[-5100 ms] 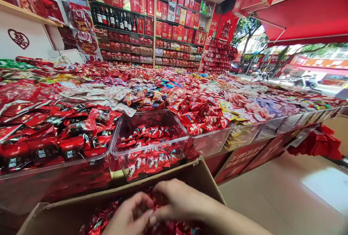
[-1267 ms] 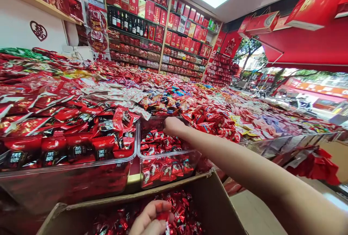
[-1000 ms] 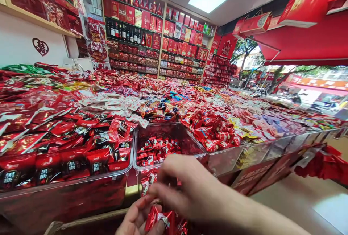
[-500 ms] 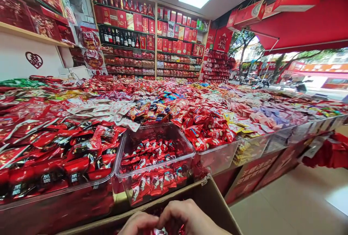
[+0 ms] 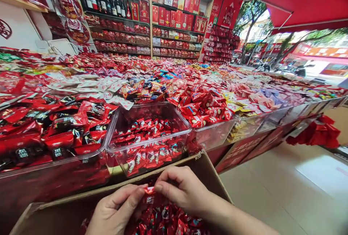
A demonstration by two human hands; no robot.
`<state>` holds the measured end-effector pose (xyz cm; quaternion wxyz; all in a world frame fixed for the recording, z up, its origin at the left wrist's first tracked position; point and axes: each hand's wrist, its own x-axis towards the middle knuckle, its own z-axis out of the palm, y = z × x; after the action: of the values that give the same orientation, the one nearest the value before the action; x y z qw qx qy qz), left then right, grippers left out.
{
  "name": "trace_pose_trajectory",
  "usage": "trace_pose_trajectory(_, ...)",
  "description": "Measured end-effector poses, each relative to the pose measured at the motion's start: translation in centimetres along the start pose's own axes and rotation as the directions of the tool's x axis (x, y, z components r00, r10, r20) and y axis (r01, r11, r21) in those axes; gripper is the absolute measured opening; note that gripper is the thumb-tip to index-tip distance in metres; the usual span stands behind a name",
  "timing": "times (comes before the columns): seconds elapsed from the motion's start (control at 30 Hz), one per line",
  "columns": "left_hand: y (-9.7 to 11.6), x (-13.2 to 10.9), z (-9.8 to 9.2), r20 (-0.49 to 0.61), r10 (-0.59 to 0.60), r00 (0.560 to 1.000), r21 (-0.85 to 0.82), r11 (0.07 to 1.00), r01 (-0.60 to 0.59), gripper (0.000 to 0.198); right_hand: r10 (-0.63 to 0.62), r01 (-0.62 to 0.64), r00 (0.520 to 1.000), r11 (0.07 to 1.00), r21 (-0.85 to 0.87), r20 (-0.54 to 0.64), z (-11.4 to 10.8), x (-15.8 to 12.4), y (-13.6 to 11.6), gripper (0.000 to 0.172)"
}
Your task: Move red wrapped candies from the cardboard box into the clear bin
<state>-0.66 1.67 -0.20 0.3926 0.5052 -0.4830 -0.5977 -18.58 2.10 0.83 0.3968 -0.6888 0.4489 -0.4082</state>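
Between my two hands is a small red candy packet (image 5: 149, 191), pinched at its top edge. My left hand (image 5: 116, 206) grips its left corner with thumb and forefinger. On the other side, the thumb and fingers of my right hand (image 5: 181, 191) hold the right corner. Both hands are over an open cardboard box (image 5: 62, 200), with many red wrapped candies (image 5: 168, 220) lying inside it. Just beyond the box stands a clear plastic bin (image 5: 152, 141), partly filled with similar red packets (image 5: 152, 159).
Heaped red-and-black packets (image 5: 59, 133) fill the bin at left. Red snack packets (image 5: 203, 106) are piled to the right, before a wide spread of mixed sweets. Shelves of bottles and boxes (image 5: 174, 17) line the back wall. Tiled floor (image 5: 261, 191) lies at right.
My view has tilted downward, showing more of the box and the candies in it. Both hands now appear higher in the picture, and the packet between them has come into sight.
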Motion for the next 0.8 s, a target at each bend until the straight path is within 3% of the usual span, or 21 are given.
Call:
trace_pose_trajectory(0.17,0.6,-0.5,0.2,-0.036,-0.064,0.997,-0.014,0.998,0.063,0.03,0.096,-0.096,0.995,0.994,0.054,-0.01,0.0,-0.1,-0.2,0.024)
trace_pose_trajectory(0.33,1.0,-0.6,0.3,-0.11,0.028,0.994,0.021,0.999,-0.026,0.031,0.216,-0.285,0.956,0.854,0.435,0.201,0.6,-0.3,0.1,0.029)
trace_pose_trajectory(0.4,1.0,-0.6,0.6,-0.095,0.025,0.995,-0.039,0.999,-0.029,0.032,0.168,-0.204,0.977,0.909,0.363,0.13,0.7,-0.4,0.1,0.025)
trace_pose_trajectory(0.5,0.5,-0.4,0.9,-0.04,-0.05,0.998,-0.175,0.984,0.042,0.035,-0.123,0.125,0.992,0.99,0.06,-0.035,0.8,-0.5,-0.1,0.011)
trace_pose_trajectory(0.6,-0.2,-0.1,0.7,-0.017,-0.062,0.998,-0.211,0.976,0.057,0.03,-0.305,0.305,0.952,0.951,-0.042,0.012,0.7,-0.5,-0.3,0.01)
trace_pose_trajectory(0.67,-0.5,0.1,0.5,-0.031,-0.001,1.0,-0.203,0.979,-0.006,0.034,-0.274,0.275,0.961,0.961,-0.014,0.035,0.7,-0.4,-0.3,0.014)
trace_pose_trajectory(0.8,-0.4,0.1,0.3,-0.064,0.101,0.993,-0.202,0.973,-0.112,0.044,-0.082,0.084,0.996,0.995,0.057,-0.025,0.7,-0.2,0.0,0.008)
